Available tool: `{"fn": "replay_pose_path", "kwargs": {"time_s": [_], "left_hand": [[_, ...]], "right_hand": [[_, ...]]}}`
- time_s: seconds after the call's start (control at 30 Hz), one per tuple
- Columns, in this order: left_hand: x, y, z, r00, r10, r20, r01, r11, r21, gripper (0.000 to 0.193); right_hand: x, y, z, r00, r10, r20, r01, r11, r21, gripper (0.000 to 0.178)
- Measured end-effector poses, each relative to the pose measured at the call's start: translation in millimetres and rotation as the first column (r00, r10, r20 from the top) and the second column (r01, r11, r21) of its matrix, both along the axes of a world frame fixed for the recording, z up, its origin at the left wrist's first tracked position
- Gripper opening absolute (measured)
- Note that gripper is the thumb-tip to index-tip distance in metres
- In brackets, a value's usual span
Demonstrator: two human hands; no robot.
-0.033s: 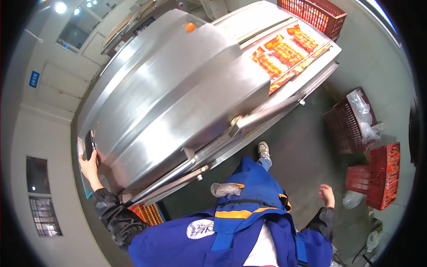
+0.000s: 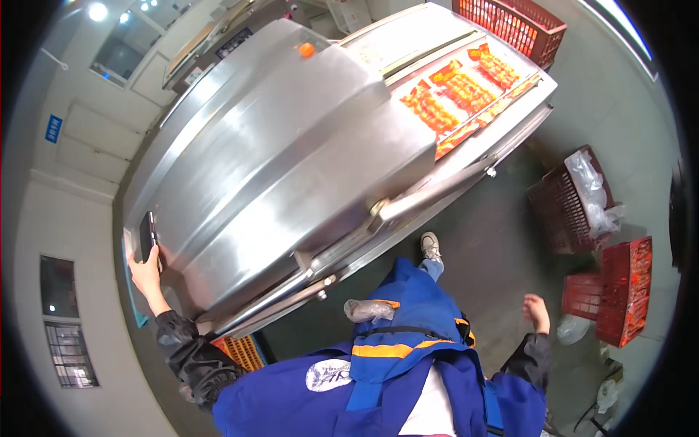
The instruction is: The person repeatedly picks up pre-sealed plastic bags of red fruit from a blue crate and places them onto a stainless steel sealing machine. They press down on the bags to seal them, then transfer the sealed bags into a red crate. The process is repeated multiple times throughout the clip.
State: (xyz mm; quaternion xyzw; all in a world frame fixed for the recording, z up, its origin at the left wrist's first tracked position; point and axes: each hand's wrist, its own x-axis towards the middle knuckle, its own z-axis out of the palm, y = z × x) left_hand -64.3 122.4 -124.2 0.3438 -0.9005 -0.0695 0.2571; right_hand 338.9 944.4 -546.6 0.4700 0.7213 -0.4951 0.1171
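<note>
At the left end of a large stainless steel machine lid (image 2: 284, 153), my left hand (image 2: 145, 275) is closed around a black handle (image 2: 148, 237). The fingers on the far side of the handle are partly hidden. My right hand (image 2: 536, 313) hangs beside my body over the floor, its fingers loosely curled and nothing visible in them. Clear packs of orange-red food (image 2: 462, 89) lie in a row on the machine's flat bed (image 2: 506, 109), just right of the lid. A small orange ball-like piece (image 2: 306, 49) rests on top of the lid.
Metal bars (image 2: 429, 198) run along the machine's near side. Dark red crates stand on the right, one holding clear plastic bags (image 2: 593, 193), another filled with red packs (image 2: 638, 291). A further red crate (image 2: 553, 36) sits beyond the bed. An orange crate (image 2: 244, 352) is below my left arm.
The view has shifted slightly, so the machine and packs appear a little further left. My right hand has risen slightly. My left hand stays on the black handle.
</note>
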Motion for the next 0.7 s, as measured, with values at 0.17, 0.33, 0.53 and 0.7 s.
{"fn": "replay_pose_path", "kwargs": {"time_s": [0.17, 0.33, 0.53, 0.7], "left_hand": [[-18, 141, -4, 0.995, -0.101, 0.029, 0.098, 0.991, 0.096, 0.087], [-22, 182, -6, 0.995, -0.082, 0.063, 0.074, 0.99, 0.119, 0.082], [-11, 204, 8, 0.943, -0.328, -0.053, 0.303, 0.914, -0.271, 0.068], [-9, 413, 40, 0.657, -0.62, -0.429, 0.753, 0.521, 0.402, 0.051]], "right_hand": [[-169, 108, 116, 0.91, 0.389, -0.141, -0.273, 0.82, 0.503, 0.016], [-325, 74, 279, 0.865, 0.329, -0.379, -0.172, 0.904, 0.392, 0.023], [-462, 156, 235, 0.751, 0.593, -0.289, -0.235, 0.65, 0.722, 0.047], [-569, 177, 232, 0.684, 0.717, -0.134, -0.323, 0.462, 0.826, 0.082]]}}
